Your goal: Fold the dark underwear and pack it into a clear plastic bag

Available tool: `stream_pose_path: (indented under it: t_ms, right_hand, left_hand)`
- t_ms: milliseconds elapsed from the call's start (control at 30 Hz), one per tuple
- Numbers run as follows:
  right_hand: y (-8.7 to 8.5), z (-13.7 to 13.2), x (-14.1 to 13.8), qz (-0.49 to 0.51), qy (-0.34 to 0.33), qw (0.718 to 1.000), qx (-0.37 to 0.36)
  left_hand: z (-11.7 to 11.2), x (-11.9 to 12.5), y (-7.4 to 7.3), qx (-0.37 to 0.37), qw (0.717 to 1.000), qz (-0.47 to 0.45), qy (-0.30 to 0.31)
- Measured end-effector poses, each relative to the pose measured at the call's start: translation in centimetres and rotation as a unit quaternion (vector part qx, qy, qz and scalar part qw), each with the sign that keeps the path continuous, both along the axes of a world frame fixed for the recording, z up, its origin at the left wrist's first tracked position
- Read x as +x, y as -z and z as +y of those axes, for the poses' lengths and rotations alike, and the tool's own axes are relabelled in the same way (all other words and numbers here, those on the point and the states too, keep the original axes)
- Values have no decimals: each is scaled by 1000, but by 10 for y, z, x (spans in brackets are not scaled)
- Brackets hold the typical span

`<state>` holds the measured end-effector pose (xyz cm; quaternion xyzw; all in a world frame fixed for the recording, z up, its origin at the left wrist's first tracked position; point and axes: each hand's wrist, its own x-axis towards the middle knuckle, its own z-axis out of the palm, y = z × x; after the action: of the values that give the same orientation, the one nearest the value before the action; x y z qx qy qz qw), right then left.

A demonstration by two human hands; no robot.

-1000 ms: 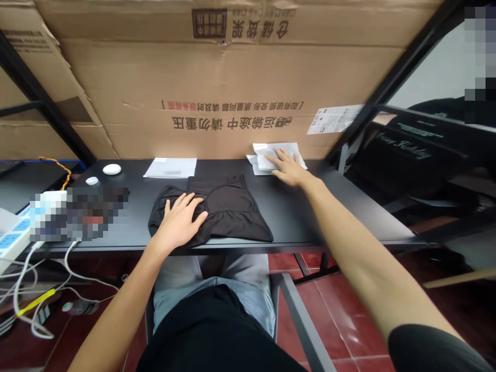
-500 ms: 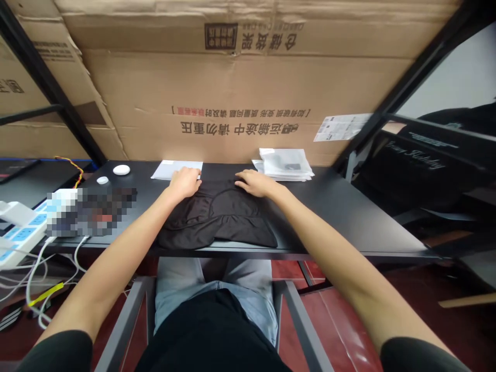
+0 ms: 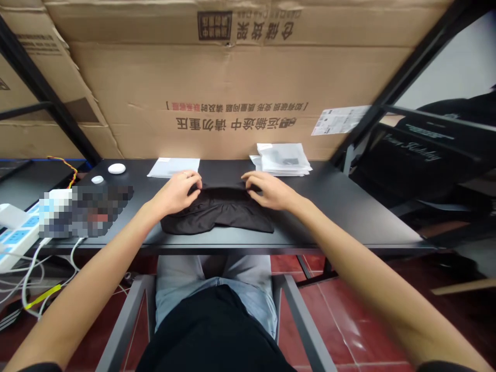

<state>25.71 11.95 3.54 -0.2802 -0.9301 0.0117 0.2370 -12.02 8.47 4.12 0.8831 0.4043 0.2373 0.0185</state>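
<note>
A soft black cloth piece [image 3: 220,214], gathered in folds, lies near the front edge of the black table [image 3: 349,217]; what kind of item it is I cannot make out. My left hand [image 3: 180,191] pinches its far left corner between thumb and fingers. At the far right corner, my right hand [image 3: 269,190] has the same kind of pinch. The far edge between the two hands is raised a little and bends over toward me, while the near edge rests on the tabletop.
Behind stands a large cardboard sheet [image 3: 232,77]. Against it lie a flat white packet [image 3: 174,167] and a stack of clear plastic bags [image 3: 284,157]. To the left are a white oval case [image 3: 117,169], a small white cap [image 3: 97,180] and a power strip [image 3: 23,230] with cables.
Both hands have closed on the cloth's far corners. The far edge has come up and toward me, so the cloth looks shorter front to back. Its near edge shifted slightly away from me.
</note>
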Motion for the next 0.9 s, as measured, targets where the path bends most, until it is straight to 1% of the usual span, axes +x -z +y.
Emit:
stream_pose_path:
  t_ms: [33, 100, 233, 333, 433, 533, 600, 700, 767, 833, 900]
  right_hand:
    - [3, -12, 4, -23, -15, 1000, -10]
    - [8, -36, 12, -47, -23, 998, -28]
    - [9, -76, 24, -30, 14, 997, -64]
    - [10, -95, 28, -58, 13, 993, -98]
    - [16, -107, 30, -102, 17, 987, -123]
    - [21, -117, 34, -112, 20, 986, -120]
    - [23, -124, 38, -103, 16, 989, -103]
    - [19, -133, 42, -82, -5, 993, -84]
    - [12, -135, 42, -55, -13, 994, -95]
    - [2, -129, 38, -21, 16, 992, -126]
    - [-7, -116, 31, 9, 87, 984, -152]
  left_hand:
    - [-13, -3, 3, -22, 1000, 9, 20]
    - [-38, -10, 10, -60, 998, 15, 26]
    - [-83, -26, 19, -92, 996, 10, -20]
    - [-106, -39, 26, -102, 993, 45, -28]
    - [-121, -47, 35, -113, 991, 74, -18]
    - [-130, -52, 41, -107, 991, 75, -17]
    - [-133, -56, 41, -108, 992, 61, -23]
    - [-134, -63, 34, -140, 990, 29, -15]
    - [-131, -66, 26, -176, 984, -2, -12]
    - [-124, -66, 18, -198, 978, -38, -44]
    - [-110, -63, 12, -192, 973, -75, -103]
